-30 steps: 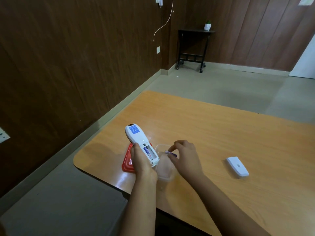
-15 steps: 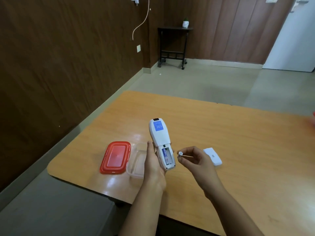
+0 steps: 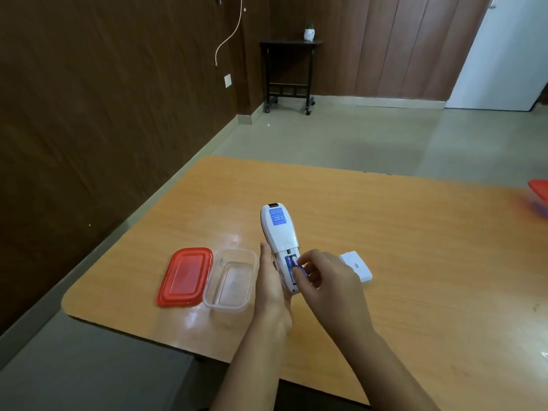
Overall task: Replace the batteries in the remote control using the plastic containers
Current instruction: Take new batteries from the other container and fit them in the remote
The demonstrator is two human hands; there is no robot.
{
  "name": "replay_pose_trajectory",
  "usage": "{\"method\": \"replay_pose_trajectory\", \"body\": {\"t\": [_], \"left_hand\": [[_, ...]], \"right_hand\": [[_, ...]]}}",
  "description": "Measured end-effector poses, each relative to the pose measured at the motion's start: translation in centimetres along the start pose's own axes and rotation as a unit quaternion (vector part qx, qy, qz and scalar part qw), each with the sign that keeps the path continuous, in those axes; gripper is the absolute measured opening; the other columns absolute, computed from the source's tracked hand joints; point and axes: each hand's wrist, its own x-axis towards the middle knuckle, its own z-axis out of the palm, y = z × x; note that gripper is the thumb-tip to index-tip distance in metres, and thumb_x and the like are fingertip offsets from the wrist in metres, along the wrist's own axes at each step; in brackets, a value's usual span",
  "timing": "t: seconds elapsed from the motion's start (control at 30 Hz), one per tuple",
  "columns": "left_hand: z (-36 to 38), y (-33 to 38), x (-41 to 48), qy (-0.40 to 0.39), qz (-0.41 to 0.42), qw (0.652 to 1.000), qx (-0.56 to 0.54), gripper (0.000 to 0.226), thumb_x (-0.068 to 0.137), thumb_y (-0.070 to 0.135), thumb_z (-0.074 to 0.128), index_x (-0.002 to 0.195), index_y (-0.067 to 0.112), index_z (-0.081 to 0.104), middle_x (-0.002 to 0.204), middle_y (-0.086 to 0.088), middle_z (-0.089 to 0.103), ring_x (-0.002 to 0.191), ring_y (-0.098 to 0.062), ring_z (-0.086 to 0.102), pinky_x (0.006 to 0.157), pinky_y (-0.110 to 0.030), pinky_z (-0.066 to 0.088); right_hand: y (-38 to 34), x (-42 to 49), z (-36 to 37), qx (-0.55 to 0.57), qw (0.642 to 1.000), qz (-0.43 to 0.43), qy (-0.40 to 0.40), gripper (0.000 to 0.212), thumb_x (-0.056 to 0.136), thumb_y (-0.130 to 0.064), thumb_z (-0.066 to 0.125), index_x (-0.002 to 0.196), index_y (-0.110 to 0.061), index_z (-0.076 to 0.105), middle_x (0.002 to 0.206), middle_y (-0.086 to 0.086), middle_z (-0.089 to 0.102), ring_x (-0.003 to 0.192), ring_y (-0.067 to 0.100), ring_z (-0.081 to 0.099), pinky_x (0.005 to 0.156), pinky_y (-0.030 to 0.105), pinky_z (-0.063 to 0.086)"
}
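My left hand (image 3: 271, 287) holds a white remote control (image 3: 280, 235) back side up, tilted away from me, its battery bay uncovered. My right hand (image 3: 327, 284) pinches a blue battery (image 3: 300, 268) at the bay's right slot; another blue battery (image 3: 288, 264) lies in the left slot. The remote's white battery cover (image 3: 355, 266) lies on the table just right of my right hand. A clear plastic container (image 3: 231, 280) stands open to the left of my left hand, with its red lid (image 3: 185, 275) lying flat beside it.
The wooden table (image 3: 385, 232) has its near-left corner close to the lid. A second red-lidded container (image 3: 539, 195) sits at the far right edge of view. A brown wall runs along the left; a small black stand (image 3: 289, 72) is far back.
My right hand has brought the battery from the clear container over to the remote's bay. The view has shifted, so the container and lid now lie left of my hands.
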Motion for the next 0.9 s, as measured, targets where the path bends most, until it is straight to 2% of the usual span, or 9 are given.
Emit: {"method": "replay_pose_trajectory", "body": {"t": [0.17,0.27,0.33,0.4,0.47,0.6,0.67,0.73,0.9], "left_hand": [[-0.1,0.6,-0.1,-0.004,-0.048,0.997,-0.061,0.048,0.097,0.042,0.037,0.128,0.01,0.057,0.102,-0.008,0.066,0.086,-0.018,0.063,0.066,-0.029,0.051],[-0.5,0.8,0.1,0.003,-0.028,0.998,-0.048,0.035,0.096,0.02,0.042,0.128,0.015,0.055,0.104,-0.006,0.067,0.082,-0.019,0.063,0.065,-0.03,0.05],[-0.6,1.0,0.2,0.011,-0.011,0.999,-0.03,0.037,0.092,0.007,0.046,0.127,0.017,0.054,0.103,-0.003,0.069,0.081,-0.017,0.062,0.057,-0.027,0.05],[-0.6,1.1,0.3,0.008,-0.005,1.0,-0.018,0.04,0.091,0.003,0.046,0.127,0.018,0.052,0.102,-0.001,0.07,0.083,-0.019,0.064,0.053,-0.024,0.051],[-0.6,0.9,0.4,0.004,0.001,1.0,-0.007,0.041,0.091,0.002,0.045,0.128,0.018,0.05,0.105,-0.003,0.069,0.089,-0.022,0.065,0.06,-0.03,0.052],[-0.5,0.6,0.5,0.007,0.012,1.0,0.0,0.045,0.091,-0.002,0.042,0.13,0.018,0.048,0.106,-0.003,0.069,0.096,-0.023,0.063,0.076,-0.039,0.051],[-0.4,0.4,0.4,0.0,0.005,1.0,-0.001,0.046,0.09,-0.002,0.042,0.13,0.02,0.048,0.105,-0.001,0.07,0.096,-0.023,0.063,0.071,-0.035,0.053],[-0.2,0.1,0.2,-0.015,-0.001,1.0,0.006,0.047,0.088,-0.002,0.042,0.128,0.022,0.05,0.104,-0.001,0.072,0.092,-0.021,0.065,0.058,-0.029,0.052],[0.0,-0.7,0.4,-0.022,0.006,0.999,0.033,0.048,0.087,-0.002,0.042,0.126,0.024,0.052,0.103,-0.002,0.072,0.089,-0.021,0.067,0.059,-0.031,0.052]], "right_hand": [[0.1,-0.2,0.3,-0.045,0.999,-0.028,-0.005,0.011,0.082,-0.028,0.067,0.093,-0.023,0.067,0.081,-0.007,0.058,0.07,0.011,0.054,0.059,0.026,0.045],[0.4,-0.5,0.3,-0.002,0.998,-0.01,-0.055,0.022,0.084,-0.032,0.063,0.106,-0.031,0.066,0.093,-0.014,0.055,0.082,0.003,0.052,0.068,0.018,0.045],[0.6,-0.4,0.0,0.062,0.994,0.019,-0.094,0.027,0.085,-0.028,0.063,0.111,-0.039,0.065,0.098,-0.017,0.054,0.089,0.001,0.054,0.074,0.014,0.046],[0.6,0.0,-0.3,0.175,0.973,0.089,-0.123,0.03,0.084,-0.02,0.067,0.105,-0.042,0.065,0.099,-0.016,0.058,0.088,-0.003,0.059,0.073,0.011,0.048],[0.6,0.2,-0.3,0.272,0.941,0.165,-0.12,0.03,0.081,-0.013,0.07,0.099,-0.036,0.062,0.096,-0.011,0.064,0.08,-0.001,0.064,0.067,0.012,0.051],[0.8,0.2,0.1,0.36,0.878,0.289,-0.125,0.029,0.081,-0.008,0.07,0.102,-0.022,0.056,0.097,0.001,0.067,0.082,0.007,0.065,0.069,0.02,0.052],[1.0,0.3,0.3,0.39,0.849,0.332,-0.133,0.028,0.081,-0.004,0.066,0.103,-0.017,0.055,0.098,0.005,0.067,0.082,0.013,0.064,0.069,0.025,0.049],[1.0,0.4,0.6,0.396,0.833,0.36,-0.138,0.024,0.08,-0.004,0.06,0.101,-0.013,0.054,0.1,0.01,0.068,0.083,0.019,0.063,0.069,0.03,0.046],[1.1,0.6,0.3,0.367,0.84,0.363,-0.171,0.019,0.083,-0.009,0.056,0.101,-0.015,0.053,0.097,0.007,0.069,0.079,0.015,0.06,0.067,0.03,0.043]]}}
